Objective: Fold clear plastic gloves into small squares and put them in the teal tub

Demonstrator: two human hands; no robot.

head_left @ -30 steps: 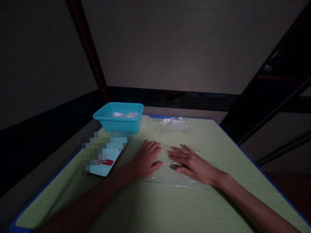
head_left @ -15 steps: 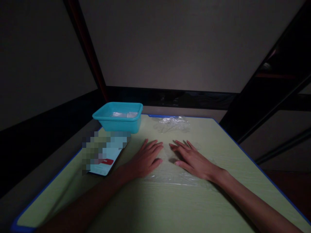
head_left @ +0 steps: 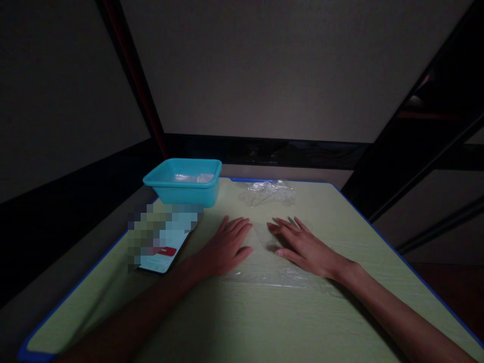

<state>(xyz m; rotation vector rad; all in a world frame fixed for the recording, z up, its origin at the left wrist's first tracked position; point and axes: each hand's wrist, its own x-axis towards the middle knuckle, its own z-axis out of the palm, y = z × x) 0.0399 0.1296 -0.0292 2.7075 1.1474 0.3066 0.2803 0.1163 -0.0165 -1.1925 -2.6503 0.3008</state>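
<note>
Right hand (head_left: 302, 247) draws outward across a clear plastic sheet (head_left: 260, 269)

The gap between the two hands has widened slightly: the right hand has slid toward the right of the frame, while the left hand (head_left: 227, 249) has stayed almost where it was. This looks like a smoothing stroke, with the left side of the sheet anchored and the right side being spread.

The sheet, perhaps a bag, lies at the centre of the frame on the pale green worktop (head_left: 264, 327), its near edge catching a thin line of light. Its outline is faint, and past the right wrist it seems loose and wrinkled.

Neither hand grips anything. The left is palm down with fingers extended over the sheet's left side; the right is spread and slightly arched, a shadow under its thumb. Whether its fingertips touch the film cannot be told.

Beyond them, upper centre, sits crumpled clear plastic (head_left: 270, 193). A turquoise basin (head_left: 181, 191) holding pale packets (head_left: 204, 178) stands left of it, and a partly pixelated smartphone (head_left: 166, 259) lies nearer, at centre left.
</note>
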